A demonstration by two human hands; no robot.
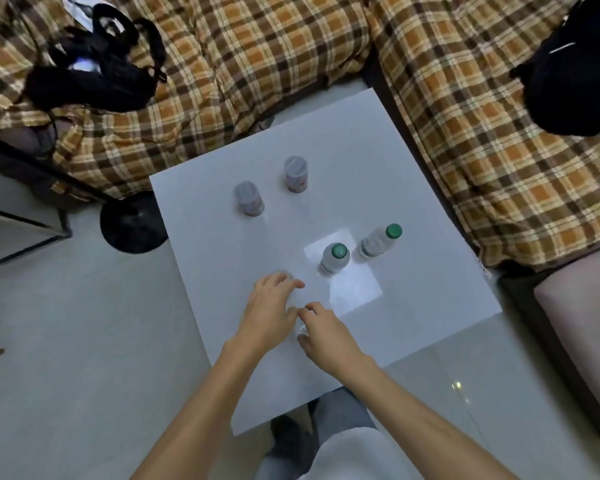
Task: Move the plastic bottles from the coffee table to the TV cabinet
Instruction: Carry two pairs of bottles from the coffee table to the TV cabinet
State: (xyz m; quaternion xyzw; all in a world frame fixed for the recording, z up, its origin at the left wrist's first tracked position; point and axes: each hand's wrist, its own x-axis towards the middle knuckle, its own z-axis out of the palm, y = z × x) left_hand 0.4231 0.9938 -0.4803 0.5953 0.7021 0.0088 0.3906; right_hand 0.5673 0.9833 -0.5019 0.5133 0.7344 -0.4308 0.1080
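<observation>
Head view: both hands reach over the near part of the white coffee table [222, 271]. The left hand [269, 311] lies palm down with fingers spread and curled loosely, closed on nothing that can be made out; something clear and blurred shows just past its fingertips, too faint to name. The right hand [328, 336] sits just beside it at about 4 o'clock, thumb and fingers bent; a small pale object shows between the two hands at the right thumb, and whether the hand pinches it I cannot tell.

Four containers stand upright on the table. Two green-capped plastic bottles stand at about 1 o'clock from the hands: the nearer bottle [335, 258] is close beyond the left fingertips but apart from them, and the farther bottle [378, 241] is just beside it at 2 o'clock. Two grey-lidded jars stand well apart from the hands at 12 o'clock: the left jar [248, 199] and the right jar [296, 174].

A plaid sofa cover [257, 57] wraps the table's far and right sides, with a black bag [94, 64] at 10 o'clock.
</observation>
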